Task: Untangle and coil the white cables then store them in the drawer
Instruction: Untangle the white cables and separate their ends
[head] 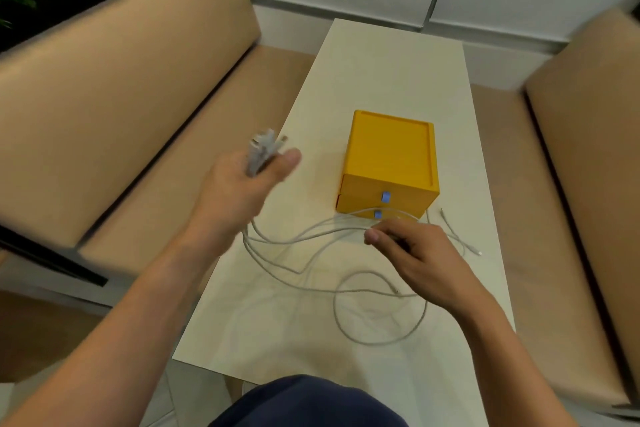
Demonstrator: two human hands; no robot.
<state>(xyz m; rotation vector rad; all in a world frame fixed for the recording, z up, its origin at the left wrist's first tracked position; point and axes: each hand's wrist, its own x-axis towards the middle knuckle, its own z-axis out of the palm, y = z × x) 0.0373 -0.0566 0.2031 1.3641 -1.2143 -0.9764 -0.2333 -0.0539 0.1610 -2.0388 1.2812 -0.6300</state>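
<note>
While cables lie mostly loose on the white table (391, 55), coiling judged only partly done. Left hand (242, 191) raised above table's left edge, closed around a bunched coil of white cable (259, 154), thumb across front, prob. to keep finished loops from springing open; blurred, so loop count unclear. From under that hand, strands drop to the tabletop & join the loose white cables (311, 253), spread in wide curves btwn the person & the yellow drawer box (389, 163). Right hand (415, 253) low over table, just in front of box, thumb & fingers pinching a strand, likely to feed slack toward the coil or pick one line out of a crossing. One big loop (377, 308) lies nearest the person; a connector end (478, 251) sits right of the right hand, another thin end near box's right corner. Box has two drawers w/ blue pulls (385, 197); top one looks closed, lower one maybe ajar a bit, can't tell for sure. A strand runs across the lower front. Nothing stored yet as far as visible. Tan benches (138, 87) flank the table.
</note>
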